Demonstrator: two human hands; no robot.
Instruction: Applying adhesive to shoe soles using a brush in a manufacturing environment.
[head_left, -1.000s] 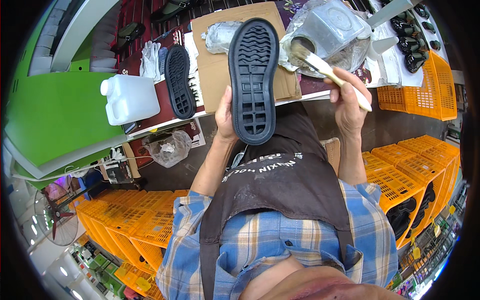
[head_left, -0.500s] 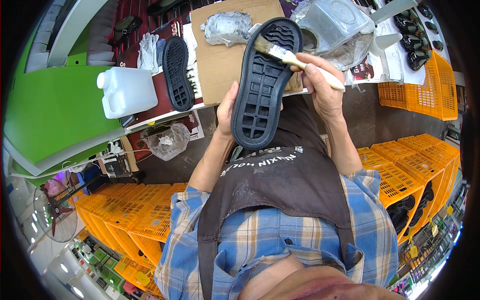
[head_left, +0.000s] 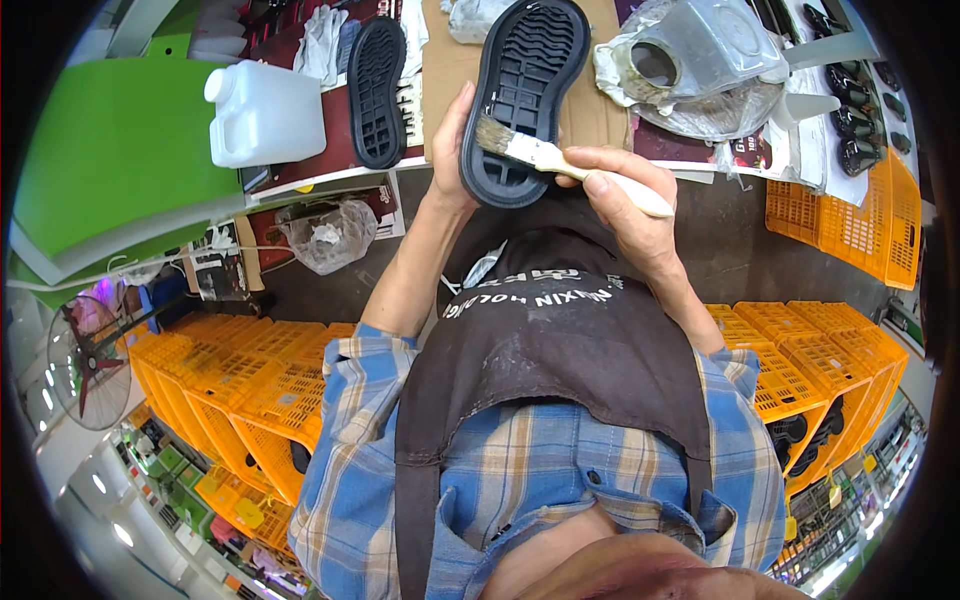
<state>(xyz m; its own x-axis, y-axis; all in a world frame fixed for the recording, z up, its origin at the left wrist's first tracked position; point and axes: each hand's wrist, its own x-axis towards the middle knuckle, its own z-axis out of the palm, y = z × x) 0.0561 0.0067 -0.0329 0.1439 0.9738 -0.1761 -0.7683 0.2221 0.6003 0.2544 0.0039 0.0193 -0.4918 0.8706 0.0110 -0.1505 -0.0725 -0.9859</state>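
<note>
My left hand [head_left: 452, 150] grips a black shoe sole [head_left: 540, 75] by its left edge, holding it over the front of the workbench. The sole's gridded inner side faces me. Between the fingers and thumb of my right hand [head_left: 632, 200] is a paintbrush [head_left: 548, 158] with a pale handle. Its bristles rest against the sole's grid near the lower, heel part. A second black shoe sole [head_left: 378, 95] lies on the bench to the left. The left fingers behind the held sole are hidden.
Left on the bench stands a white plastic jug [head_left: 268, 115], with white gloves [head_left: 320, 45] behind it. Cardboard [head_left: 600, 110] lies under the work. At right is a clear plastic container [head_left: 715, 50] with an open mouth. Orange crates [head_left: 250, 370] stand around me.
The brush has moved from the toe end of the sole down to the heel end. In the view, the sole and my left hand sit higher; the whole bench has shifted too.
</note>
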